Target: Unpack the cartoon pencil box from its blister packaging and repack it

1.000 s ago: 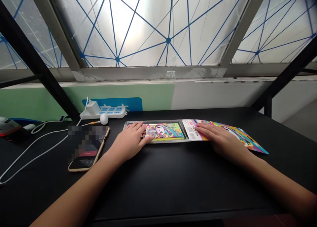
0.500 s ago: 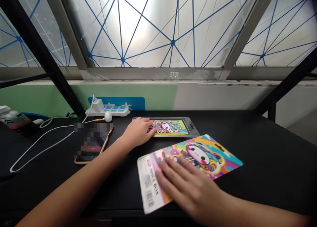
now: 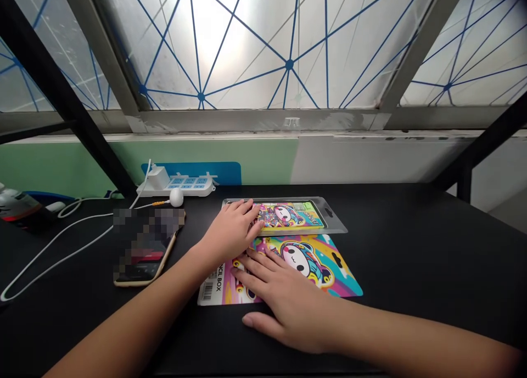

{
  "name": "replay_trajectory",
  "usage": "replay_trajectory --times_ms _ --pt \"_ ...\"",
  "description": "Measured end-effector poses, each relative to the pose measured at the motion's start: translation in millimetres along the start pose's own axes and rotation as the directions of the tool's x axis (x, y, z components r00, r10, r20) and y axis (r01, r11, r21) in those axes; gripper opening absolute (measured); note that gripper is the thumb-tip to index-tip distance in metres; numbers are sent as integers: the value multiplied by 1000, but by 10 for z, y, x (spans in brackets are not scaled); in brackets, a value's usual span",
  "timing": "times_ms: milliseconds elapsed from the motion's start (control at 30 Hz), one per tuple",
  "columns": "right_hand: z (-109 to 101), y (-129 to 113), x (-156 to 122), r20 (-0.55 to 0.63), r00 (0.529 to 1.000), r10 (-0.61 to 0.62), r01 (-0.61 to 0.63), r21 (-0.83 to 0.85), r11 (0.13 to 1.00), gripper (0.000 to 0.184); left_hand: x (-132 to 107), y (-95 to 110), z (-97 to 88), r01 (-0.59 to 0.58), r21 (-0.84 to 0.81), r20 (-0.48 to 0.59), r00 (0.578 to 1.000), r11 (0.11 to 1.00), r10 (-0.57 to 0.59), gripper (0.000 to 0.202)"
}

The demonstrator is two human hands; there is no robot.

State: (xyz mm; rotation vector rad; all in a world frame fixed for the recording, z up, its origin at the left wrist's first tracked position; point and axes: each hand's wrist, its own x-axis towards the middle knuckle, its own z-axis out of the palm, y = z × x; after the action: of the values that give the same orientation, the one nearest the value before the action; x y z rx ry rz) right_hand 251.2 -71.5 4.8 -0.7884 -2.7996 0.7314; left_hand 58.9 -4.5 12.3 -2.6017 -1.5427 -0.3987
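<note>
A colourful pencil box in a clear plastic pack lies on the black table, near the middle. My left hand rests flat on the pack's left end, fingers spread. Just in front of the pack lies the colourful printed card insert, marked "PENCIL BOX" at its left end. My right hand lies palm down on the card's left half, fingers stretched out and pressing it to the table.
A phone lies left of my left arm. Behind it are a white power strip with a plugged charger, a white cable and a small white ball. A bottle lies at far left. Black frame struts cross both sides.
My right hand has slid the card from the right of the pack, round toward me, to lie just in front of the pack. My left hand stayed on the pack.
</note>
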Motion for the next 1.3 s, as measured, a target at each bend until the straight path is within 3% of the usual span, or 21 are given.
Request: replay_trajectory --times_ms 467,767,867,967,1067,1133,1233,1300 --pt "-140 221 36 -3 988 -157 157 53 986 62 -1 15 33 -6 40 32 999 999 5 51" --pt "-142 259 146 -65 976 -207 210 50 976 46 27 241 2 -29 -14 22 999 999 29 50" --pt "-109 269 158 -163 950 -266 263 -42 964 27 3 234 -23 -20 -38 38 999 999 22 49" --pt "-167 290 140 -357 871 -339 286 -192 939 27 -29 180 -47 -12 -34 34 999 999 13 49" --pt "-385 390 74 -528 796 -296 142 -313 939 28 -53 131 -65 -6 -28 18 1000 1000 6 48" --pt "-581 529 10 -593 788 -165 -35 -311 950 27 -60 110 -81 4 -40 10 1000 999 -4 47" --pt "-833 810 -84 -552 831 60 -235 -251 939 26 -60 93 -114 24 -58 5 1000 998 -24 47" --pt "-933 981 -133 -465 874 137 -278 -250 927 29 -59 87 -137 36 -58 10 999 998 -35 49"
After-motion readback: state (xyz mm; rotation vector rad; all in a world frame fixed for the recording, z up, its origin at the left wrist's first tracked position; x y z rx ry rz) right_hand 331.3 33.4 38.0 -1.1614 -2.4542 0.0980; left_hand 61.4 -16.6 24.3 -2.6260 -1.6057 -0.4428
